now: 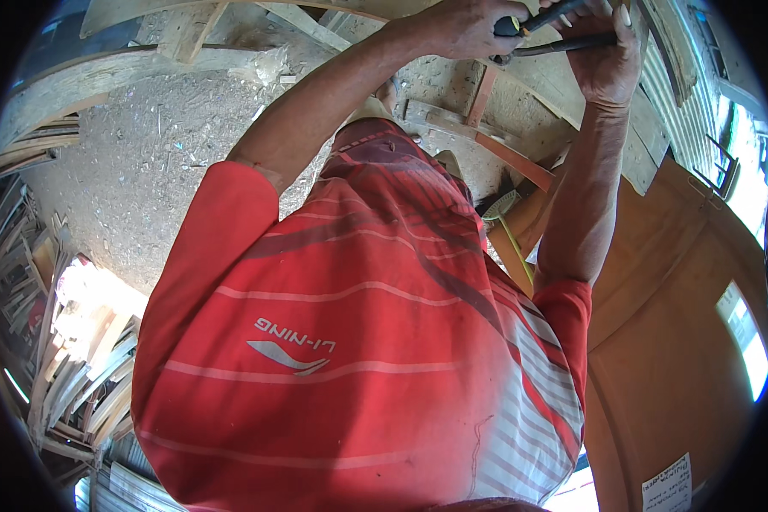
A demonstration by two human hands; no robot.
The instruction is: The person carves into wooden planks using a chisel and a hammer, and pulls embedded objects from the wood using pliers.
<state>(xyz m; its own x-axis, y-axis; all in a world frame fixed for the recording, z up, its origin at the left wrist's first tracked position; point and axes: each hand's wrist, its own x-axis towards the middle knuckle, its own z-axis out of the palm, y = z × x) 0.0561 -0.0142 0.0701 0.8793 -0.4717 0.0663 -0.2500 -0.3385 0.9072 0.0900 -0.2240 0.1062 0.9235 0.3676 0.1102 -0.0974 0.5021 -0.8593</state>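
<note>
Both my hands are raised together at the top edge, slightly right of the middle. My left hand (478,26) is closed, its curled fingers at the black and yellow end of a dark tool with two long bars (563,44). My right hand (608,64) has its fingers bent around the other end of the upper bar, thumb pointing up. The lower bar's end rests against the right palm. The tool's exact kind does not show, and the top edge cuts off part of both hands.
A pale wooden board (648,141) lies beyond my right wrist. Reddish wooden bars (516,160) form a frame below my hands. A large brown sheet (683,333) stands at right. Curved timber (102,85) crosses upper left; scrap wood (102,384) is piled at lower left.
</note>
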